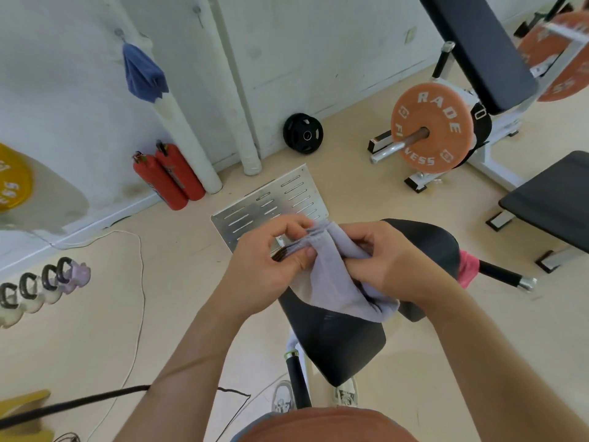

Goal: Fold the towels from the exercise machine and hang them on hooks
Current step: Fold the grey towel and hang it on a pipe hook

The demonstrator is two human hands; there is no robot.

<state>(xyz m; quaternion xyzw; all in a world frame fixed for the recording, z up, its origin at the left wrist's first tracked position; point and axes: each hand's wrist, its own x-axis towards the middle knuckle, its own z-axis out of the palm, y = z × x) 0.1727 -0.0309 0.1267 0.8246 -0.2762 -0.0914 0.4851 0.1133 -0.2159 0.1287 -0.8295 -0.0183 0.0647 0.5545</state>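
A lavender towel (338,275) is bunched between both hands above the black padded seat (338,346) of the exercise machine. My left hand (271,260) pinches its upper hem. My right hand (385,260) grips the folded cloth from the right side. A pink towel (468,269) lies on the machine behind my right hand, beside a black handle. On the wall at the upper left, a blue towel (143,73) hangs from a hook (119,32). Another hook (197,11) to its right holds nothing.
A slotted metal foot plate (271,199) lies beyond my hands. Two red fire extinguishers (169,177) and a black weight plate (302,133) lean on the wall. An orange plate (430,129) and benches stand right. Kettlebells (41,288) and a cable lie left.
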